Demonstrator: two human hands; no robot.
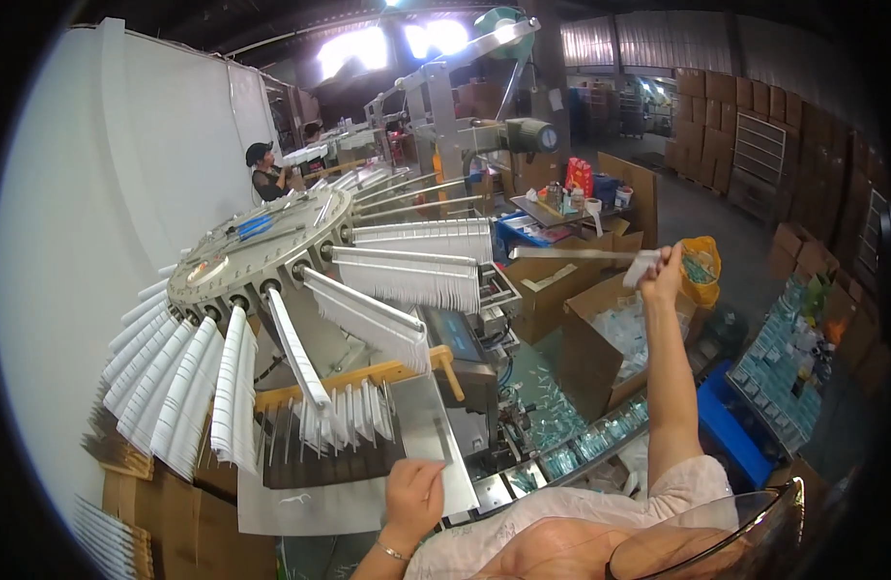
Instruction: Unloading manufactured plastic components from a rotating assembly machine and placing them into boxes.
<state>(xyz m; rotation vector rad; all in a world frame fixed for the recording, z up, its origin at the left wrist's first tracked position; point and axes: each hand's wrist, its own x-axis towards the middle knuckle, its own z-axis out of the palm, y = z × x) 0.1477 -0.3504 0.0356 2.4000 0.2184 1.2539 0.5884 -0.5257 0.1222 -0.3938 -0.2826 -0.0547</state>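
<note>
Stacked cartons [718,121] stand well beyond the wheel [228,275]. Right of it, my right hand [664,275] pinches a white bundle [642,267] at a rod's [581,253] end; keeping that level should prevent slipping. Nearer me, my left hand [412,495] half-curls, contents hidden.

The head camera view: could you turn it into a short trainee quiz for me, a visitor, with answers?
1. True or false: the person's bare right hand is higher in the picture than the bare left hand.
2. Which is nearest the left hand? A: flat silver sheet-metal tray; B: open brown cardboard box; C: yellow plastic bag.
3. What hangs around the large, round, grey metal turntable?

Key:
1. True.
2. A.
3. Rows of thin white pieces.
</note>
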